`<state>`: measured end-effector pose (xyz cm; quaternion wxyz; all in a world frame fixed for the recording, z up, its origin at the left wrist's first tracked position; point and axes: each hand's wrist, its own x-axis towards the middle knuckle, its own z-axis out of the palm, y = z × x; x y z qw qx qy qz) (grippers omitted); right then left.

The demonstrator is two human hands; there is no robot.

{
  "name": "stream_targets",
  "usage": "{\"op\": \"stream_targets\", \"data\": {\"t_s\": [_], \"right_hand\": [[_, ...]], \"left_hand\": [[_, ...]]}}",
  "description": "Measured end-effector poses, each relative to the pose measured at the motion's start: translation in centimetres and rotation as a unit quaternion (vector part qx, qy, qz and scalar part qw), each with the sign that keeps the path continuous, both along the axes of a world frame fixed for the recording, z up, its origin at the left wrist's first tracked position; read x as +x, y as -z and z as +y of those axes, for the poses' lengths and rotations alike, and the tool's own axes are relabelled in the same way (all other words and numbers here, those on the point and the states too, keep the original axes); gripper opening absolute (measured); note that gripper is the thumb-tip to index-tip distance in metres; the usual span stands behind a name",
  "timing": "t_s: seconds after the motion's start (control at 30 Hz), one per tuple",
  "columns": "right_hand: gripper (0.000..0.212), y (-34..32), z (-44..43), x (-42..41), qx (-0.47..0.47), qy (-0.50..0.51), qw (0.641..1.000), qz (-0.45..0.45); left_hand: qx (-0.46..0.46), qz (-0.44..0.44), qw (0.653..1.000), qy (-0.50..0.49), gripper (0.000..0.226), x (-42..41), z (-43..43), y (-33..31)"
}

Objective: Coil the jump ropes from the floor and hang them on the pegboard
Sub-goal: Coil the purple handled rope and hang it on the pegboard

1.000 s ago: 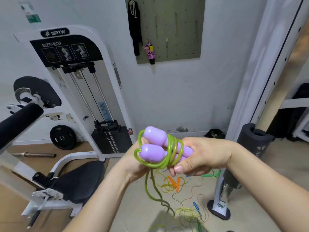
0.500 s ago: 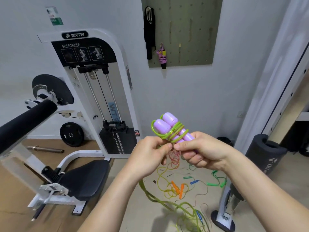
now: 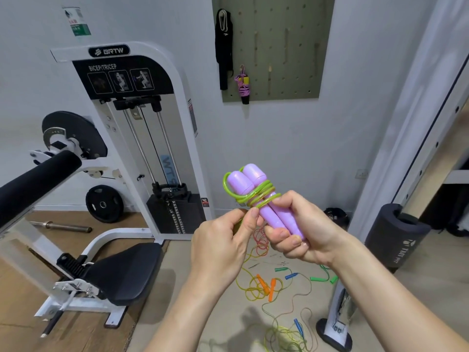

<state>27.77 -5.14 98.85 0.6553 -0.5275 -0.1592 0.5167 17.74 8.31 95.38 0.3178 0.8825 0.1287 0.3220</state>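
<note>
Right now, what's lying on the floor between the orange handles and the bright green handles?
In the head view, a blue handle lies between the orange handles and the bright green handles, with a teal handle beside it.

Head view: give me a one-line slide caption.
Right hand grips two lilac plastic jump-rope handles; left hand pinches the translucent green cord wound around them, olive pegboard ahead.
</note>
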Motion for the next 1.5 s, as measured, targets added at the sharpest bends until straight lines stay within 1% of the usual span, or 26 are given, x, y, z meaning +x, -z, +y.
{"op": "stream_targets", "data": {"t_s": [0.1, 0.17, 0.23, 0.3, 0.37, 0.43, 0.5, 0.57, 0.67, 0.7, 0.73, 0.77, 0.8, 0.87, 0.9, 0.97, 1.03, 1.1, 1.13, 1.17, 1.23, 1.27, 1.33, 1.4, 1.43, 1.5], "right_hand": [[0.046, 0.5, 0.2, -0.3, -0.020, 0.037, 0.999, -0.025], [0.051, 0.7, 0.3, -0.6, -0.030, 0.046, 0.998, -0.039], [0.055, 0.6, 0.4, -0.9, -0.036, 0.051, 0.997, -0.045], [0.050, 0.4, 0.6, -1.2, -0.038, 0.062, 0.996, -0.050], [0.041, 0.1, 0.9, -1.5, -0.052, 0.077, 0.992, -0.083], [0.035, 0.0, 1.1, -1.7, -0.079, 0.083, 0.982, -0.150], [0.035, -0.1, 1.2, -1.8, -0.088, 0.082, 0.976, -0.180], [0.035, -0.2, 1.1, -1.7, -0.076, 0.073, 0.982, -0.159], [0.040, -0.1, 0.8, -1.6, -0.042, 0.064, 0.993, -0.094], [0.041, 0.1, 0.8, -1.7, -0.038, 0.069, 0.992, -0.095], [0.042, 0.3, 0.8, -1.7, -0.043, 0.080, 0.989, -0.117], [0.043, 0.6, 1.0, -1.8, -0.056, 0.097, 0.981, -0.157], [0.042, 0.7, 1.1, -1.9, -0.069, 0.114, 0.970, -0.203], [0.043, 1.1, 1.5, -1.9, -0.093, 0.149, 0.940, -0.291], [0.046, 1.3, 1.6, -1.8, -0.114, 0.162, 0.919, -0.341], [0.050, 1.7, 1.6, -1.4, -0.168, 0.184, 0.860, -0.445], [0.046, 2.1, 1.6, -1.2, -0.229, 0.189, 0.796, -0.527], [0.041, 2.6, 1.6, -1.3, -0.288, 0.175, 0.730, -0.595], [0.039, 2.8, 1.5, -1.3, -0.311, 0.158, 0.705, -0.617], [0.036, 2.9, 1.5, -1.4, -0.332, 0.132, 0.691, -0.628], [0.025, 3.0, 1.3, -1.7, -0.357, 0.058, 0.686, -0.631], [0.020, 3.0, 1.2, -2.0, -0.363, 0.013, 0.686, -0.630], [0.016, 2.8, 1.1, -2.7, -0.367, -0.064, 0.678, -0.634], [0.019, 2.4, 1.0, -3.4, -0.364, -0.119, 0.658, -0.648], [0.026, 2.1, 1.0, -3.7, -0.359, -0.137, 0.654, -0.651], [0.044, 1.9, 1.1, -4.4, -0.348, -0.162, 0.663, -0.643]], "left_hand": [[0.002, 0.020, 1.000, 0.015, 0.051, 0.1, 0.1, -0.1], [0.003, 0.016, 0.999, 0.030, 0.051, 0.1, 0.3, 0.0], [0.049, 0.004, 0.999, 0.008, 0.051, 0.1, 0.3, 0.0], [0.109, -0.003, 0.993, -0.038, 0.050, 0.0, 0.1, -0.1], [0.147, -0.004, 0.986, -0.075, 0.049, 0.2, -0.3, -0.4], [0.147, -0.002, 0.985, -0.088, 0.047, 0.4, -0.4, -0.5], [0.146, -0.009, 0.986, -0.076, 0.041, 0.5, 0.0, -0.3], [0.150, -0.020, 0.987, -0.061, 0.038, 0.3, 0.4, -0.1], [0.138, -0.021, 0.989, -0.054, 0.037, 0.3, 0.8, -0.1], [0.116, -0.016, 0.992, -0.046, 0.035, 0.4, 0.7, -0.2], [0.092, -0.002, 0.995, -0.034, 0.033, 0.4, 0.5, -0.4], [0.080, 0.022, 0.996, -0.022, 0.030, 0.5, 0.3, -0.5], [0.088, 0.048, 0.995, -0.013, 0.026, 0.4, 0.2, -0.6], [0.146, 0.081, 0.986, -0.007, 0.019, 0.0, 0.0, -0.9], [0.175, 0.092, 0.980, -0.004, 0.017, -0.2, -0.1, -1.1], [0.200, 0.115, 0.973, 0.006, 0.018, -0.4, -0.3, -1.5], [0.210, 0.150, 0.966, 0.009, 0.019, -0.5, -0.4, -1.9], [0.248, 0.189, 0.950, 0.015, 0.011, -0.8, -0.8, -2.1], [0.277, 0.209, 0.938, 0.021, 0.005, -0.8, -0.9, -2.3], [0.301, 0.222, 0.927, 0.025, 0.006, -0.9, -0.9, -2.6], [0.322, 0.223, 0.920, 0.031, 0.015, -0.6, -0.3, -3.4], [0.308, 0.216, 0.926, 0.040, 0.019, -0.4, 0.0, -3.8], [0.273, 0.219, 0.934, 0.071, 0.019, -0.3, 0.3, -4.6], [0.290, 0.222, 0.924, 0.111, 0.013, -0.2, 0.1, -4.7], [0.299, 0.221, 0.920, 0.123, 0.010, -0.2, -0.1, -4.7], [0.289, 0.224, 0.922, 0.127, 0.012, 0.1, -0.3, -5.0]]}}
